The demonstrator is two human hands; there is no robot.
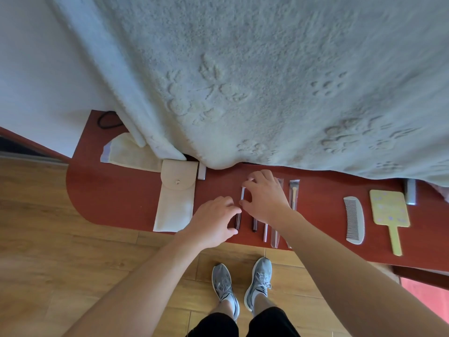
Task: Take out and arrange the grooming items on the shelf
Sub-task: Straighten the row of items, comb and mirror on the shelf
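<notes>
Seen from the head camera, a pale embossed blanket hangs over the back edge of the red-brown shelf and hides whatever lies beneath it. It also covers part of a cloth bag and of a grey metal piece.

The right hand covers the upper ends of a row of slim grooming tools. Only their lower ends show: a dark-tipped stick, a pinkish stick and a clear sleeve. Another sleeved tool lies just to the right of them. What each one is cannot be made out.

Both arms reach forward and down. The right hand's forefinger and thumb bracket the silver upper end of a slim tool lying on the shelf, pinching it. The left hand has its fingers and thumb curled narrowly about the tool's dark lower part.

A cream pouch lies to the left. A comb and a yellow hand mirror lie well to the right.
</notes>
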